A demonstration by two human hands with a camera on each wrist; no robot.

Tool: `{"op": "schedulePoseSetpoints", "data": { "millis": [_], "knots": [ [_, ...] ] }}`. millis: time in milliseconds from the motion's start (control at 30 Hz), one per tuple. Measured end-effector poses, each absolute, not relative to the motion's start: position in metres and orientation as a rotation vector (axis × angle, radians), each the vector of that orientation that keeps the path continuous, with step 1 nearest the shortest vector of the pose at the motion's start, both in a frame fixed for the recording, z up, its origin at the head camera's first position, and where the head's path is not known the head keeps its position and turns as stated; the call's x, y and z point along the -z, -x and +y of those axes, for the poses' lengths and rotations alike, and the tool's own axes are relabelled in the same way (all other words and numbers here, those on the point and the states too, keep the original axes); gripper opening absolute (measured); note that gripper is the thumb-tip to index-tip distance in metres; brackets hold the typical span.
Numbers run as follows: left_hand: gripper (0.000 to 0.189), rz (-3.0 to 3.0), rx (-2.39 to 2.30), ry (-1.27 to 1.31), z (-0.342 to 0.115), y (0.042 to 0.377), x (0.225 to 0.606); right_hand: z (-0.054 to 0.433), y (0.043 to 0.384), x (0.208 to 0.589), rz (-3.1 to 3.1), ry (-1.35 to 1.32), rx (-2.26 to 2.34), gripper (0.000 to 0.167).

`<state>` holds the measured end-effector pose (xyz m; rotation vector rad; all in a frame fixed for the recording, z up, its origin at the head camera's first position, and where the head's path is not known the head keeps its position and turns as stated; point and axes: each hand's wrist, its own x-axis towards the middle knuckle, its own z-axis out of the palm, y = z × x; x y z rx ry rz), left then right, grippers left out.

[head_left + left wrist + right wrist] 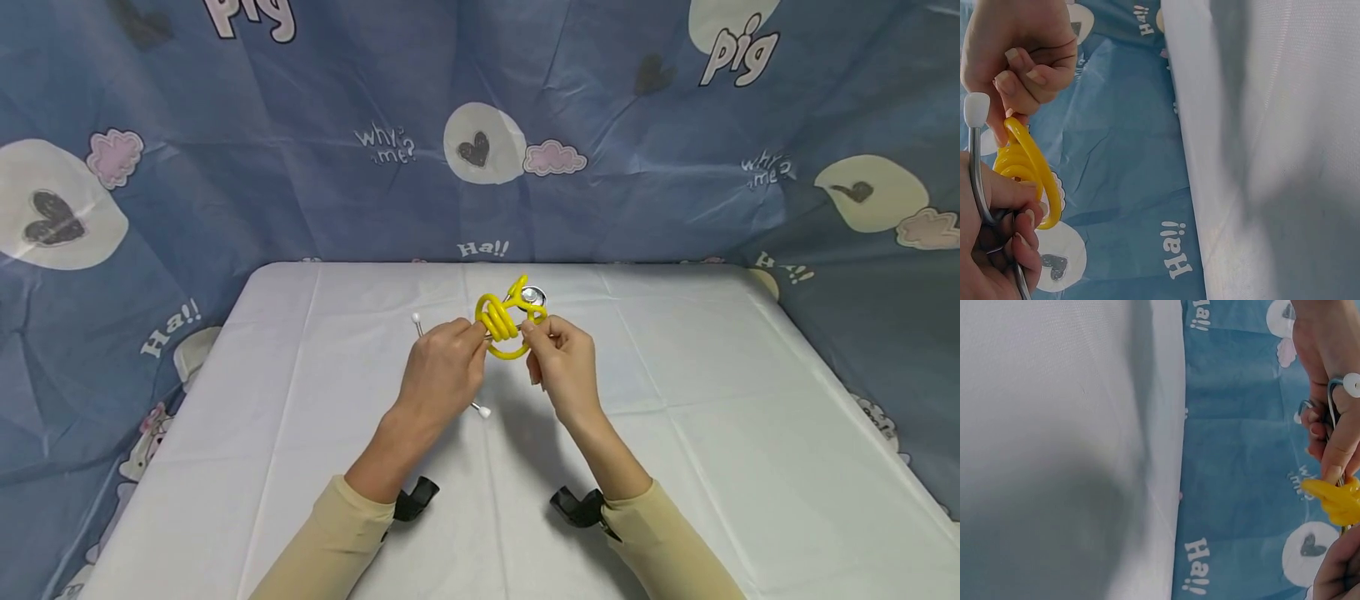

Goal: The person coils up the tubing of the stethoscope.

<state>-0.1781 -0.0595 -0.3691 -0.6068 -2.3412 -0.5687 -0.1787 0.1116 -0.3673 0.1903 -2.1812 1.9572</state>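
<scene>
A stethoscope with yellow tubing (497, 320) is held above the white table, between both hands. Its tubing is wound in several loops about the metal stem. My left hand (442, 367) grips the metal ear tubes (979, 181), whose white ear tips (484, 412) stick out on either side of the hand. Thumb and fingers of my right hand (567, 362) pinch the yellow tubing at the right side of the coil. Just beyond those fingers is the round silver chest piece (533, 297). In the right wrist view the coil (1338, 501) is partly cut off by the frame edge.
A white cloth covers the table (712, 500), and its far edge meets a blue printed curtain (337, 200). Black wrist mounts (577, 507) are strapped below both sleeves. Shadows of the arms fall across the cloth.
</scene>
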Motion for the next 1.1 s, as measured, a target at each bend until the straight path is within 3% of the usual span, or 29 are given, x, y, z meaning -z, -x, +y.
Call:
{"op": "schedulePoseSetpoints", "data": {
  "millis": [467, 633, 833, 1100],
  "knots": [
    [0.005, -2.377, 0.543, 0.602, -0.061, 0.179, 0.371, 0.109, 0.179, 0.370, -2.234, -0.177, -1.893, 0.026],
    [0.007, -2.412, 0.555, 0.595, -0.063, 0.181, 0.371, 0.118, 0.182, 0.365, -2.353, -0.218, -1.689, 0.021],
    [0.008, -2.478, 0.571, 0.608, -0.063, 0.183, 0.373, 0.135, 0.186, 0.358, -2.353, -0.249, -1.311, 0.003],
    [0.009, -2.560, 0.571, 0.649, -0.058, 0.183, 0.381, 0.144, 0.192, 0.358, -2.575, -0.364, -1.174, 0.005]
  ]
}}
